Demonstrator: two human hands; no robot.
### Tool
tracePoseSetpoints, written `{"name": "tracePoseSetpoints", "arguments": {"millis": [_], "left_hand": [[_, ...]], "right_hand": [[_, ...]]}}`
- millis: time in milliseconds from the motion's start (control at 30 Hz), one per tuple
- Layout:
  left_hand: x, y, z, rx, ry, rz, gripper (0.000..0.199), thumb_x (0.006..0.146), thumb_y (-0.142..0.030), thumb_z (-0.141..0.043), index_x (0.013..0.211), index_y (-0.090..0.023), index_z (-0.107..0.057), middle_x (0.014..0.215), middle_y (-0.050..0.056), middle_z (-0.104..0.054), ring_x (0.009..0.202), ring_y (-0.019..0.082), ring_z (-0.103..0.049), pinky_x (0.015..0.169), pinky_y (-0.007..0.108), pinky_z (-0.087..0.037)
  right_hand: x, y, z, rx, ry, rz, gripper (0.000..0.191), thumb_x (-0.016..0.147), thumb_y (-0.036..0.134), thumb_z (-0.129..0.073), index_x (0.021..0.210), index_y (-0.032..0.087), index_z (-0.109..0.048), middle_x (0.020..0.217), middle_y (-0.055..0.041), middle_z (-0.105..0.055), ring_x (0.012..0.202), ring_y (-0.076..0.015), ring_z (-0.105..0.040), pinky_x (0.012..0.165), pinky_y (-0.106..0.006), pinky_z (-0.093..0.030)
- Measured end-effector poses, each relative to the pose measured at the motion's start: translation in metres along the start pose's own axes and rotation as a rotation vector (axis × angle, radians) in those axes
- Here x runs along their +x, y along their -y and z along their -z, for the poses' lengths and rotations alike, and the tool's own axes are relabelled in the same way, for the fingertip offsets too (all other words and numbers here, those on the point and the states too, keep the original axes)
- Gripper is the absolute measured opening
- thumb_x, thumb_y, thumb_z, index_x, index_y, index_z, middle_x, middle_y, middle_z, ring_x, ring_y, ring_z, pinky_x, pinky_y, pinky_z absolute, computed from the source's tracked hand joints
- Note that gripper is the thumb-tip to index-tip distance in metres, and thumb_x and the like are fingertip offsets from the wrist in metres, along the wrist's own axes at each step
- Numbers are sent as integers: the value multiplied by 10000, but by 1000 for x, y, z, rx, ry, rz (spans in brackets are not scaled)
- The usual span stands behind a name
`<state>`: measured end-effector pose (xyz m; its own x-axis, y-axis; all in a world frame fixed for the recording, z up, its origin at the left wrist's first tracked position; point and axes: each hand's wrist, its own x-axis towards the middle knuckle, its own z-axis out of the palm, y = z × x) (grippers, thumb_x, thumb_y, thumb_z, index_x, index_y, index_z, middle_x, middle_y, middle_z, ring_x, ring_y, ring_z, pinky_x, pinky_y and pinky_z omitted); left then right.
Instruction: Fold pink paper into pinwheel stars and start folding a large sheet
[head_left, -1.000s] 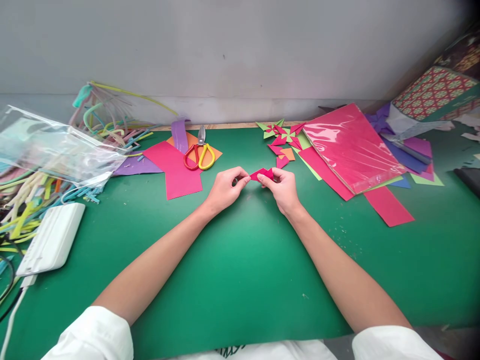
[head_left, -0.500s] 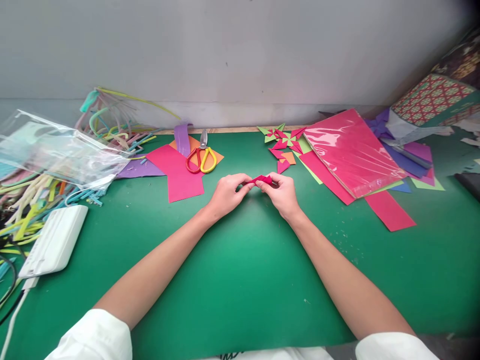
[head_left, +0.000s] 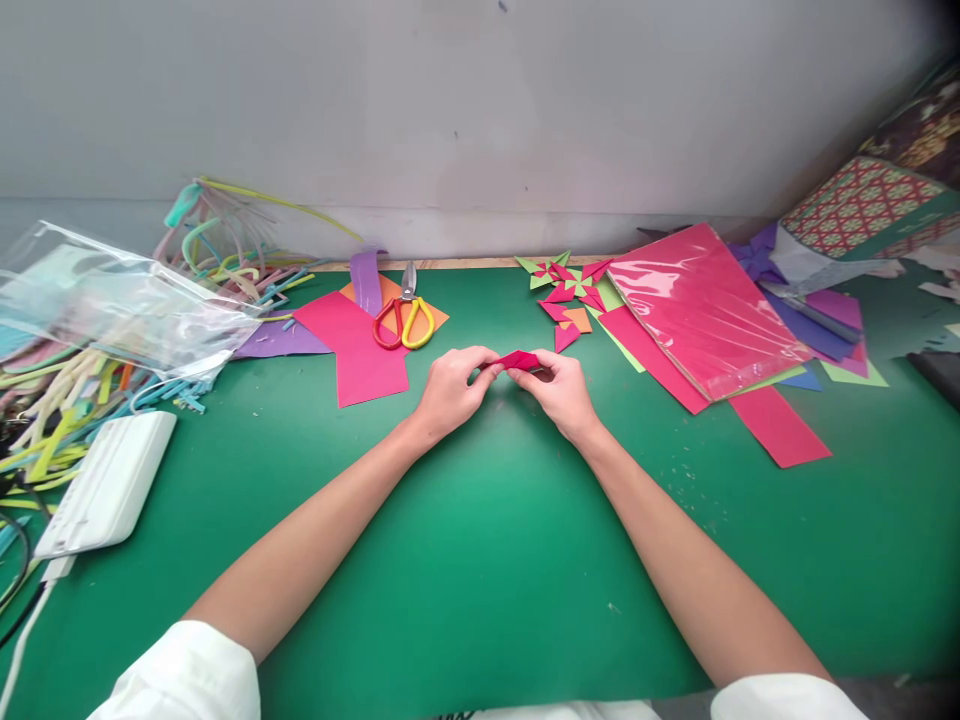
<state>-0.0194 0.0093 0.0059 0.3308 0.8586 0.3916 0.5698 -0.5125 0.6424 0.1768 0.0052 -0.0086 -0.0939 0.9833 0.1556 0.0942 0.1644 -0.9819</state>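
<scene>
From my end: left hand [head_left: 454, 390] and right hand [head_left: 562, 394] both pinching a folded red paper piece [head_left: 519, 360] between them, mid-table, over green tabletop [head_left: 480, 560]. Scissors [head_left: 406, 305] lie beyond, leftward. Crease details too small for me to tell.

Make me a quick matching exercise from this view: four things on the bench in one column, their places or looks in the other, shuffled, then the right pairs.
Things
1. Scissors
2. Folded red paper
3. White device
4. Shiny red pack

Places and looks
A. Joined to a white cable
B. Lies right of both hands, over other paper
C. Has one red handle and one yellow
D. Pinched between the left hand and the right hand

Pairs: 1-C, 2-D, 3-A, 4-B
</scene>
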Motion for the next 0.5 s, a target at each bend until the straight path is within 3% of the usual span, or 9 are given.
{"name": "tracePoseSetpoints", "arguments": {"millis": [500], "left_hand": [[-1,-2,1,25,30,-33,181,1012,-321,-580,1034,-219,-728,984,41,-788,889,208,-691,833,332,-463]], "right_hand": [[0,0,1,79,56,-13,242,790,407,-847,916,227,-745,913,-28,-771,856,-222,-726,832,-370,-586]]}}
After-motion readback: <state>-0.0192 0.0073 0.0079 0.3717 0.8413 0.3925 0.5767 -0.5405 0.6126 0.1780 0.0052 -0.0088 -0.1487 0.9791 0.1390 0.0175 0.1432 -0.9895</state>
